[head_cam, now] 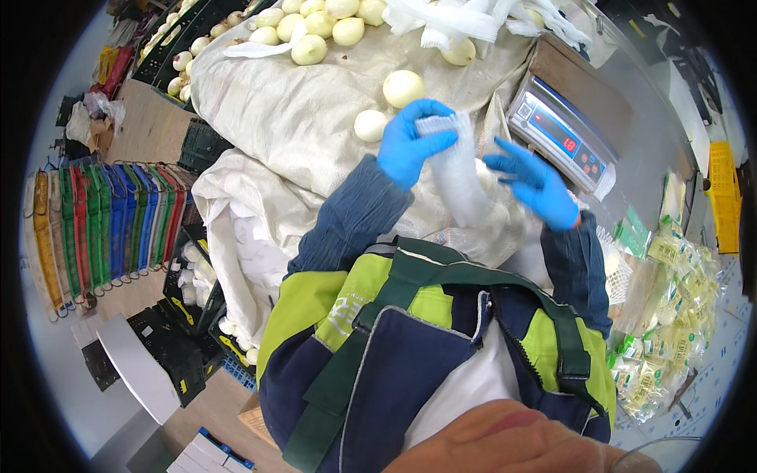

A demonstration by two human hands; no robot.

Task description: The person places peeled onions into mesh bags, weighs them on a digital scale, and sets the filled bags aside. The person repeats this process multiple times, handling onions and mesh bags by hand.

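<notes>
My left hand (414,142), in a blue glove, grips the top of a white mesh net sleeve (458,177). The sleeve hangs down in front of me and its lower end is blurred. To its right is my right hand (535,186), also gloved, with fingers spread. A pale rounded thing partly shows near those fingertips, too hidden to name. Two peeled onions (404,88) lie on the white woven sack cloth (284,118) just beyond my left hand. Farther back sit several more peeled onions (319,25) and a heap of white net sleeves (455,23).
A digital scale (562,139) with lit red digits stands at right. Bagged onions in printed packs (656,343) are piled lower right. Black crates of onions (189,65) stand upper left. Coloured folded crates (112,224) line the left side, above more black crates (159,343).
</notes>
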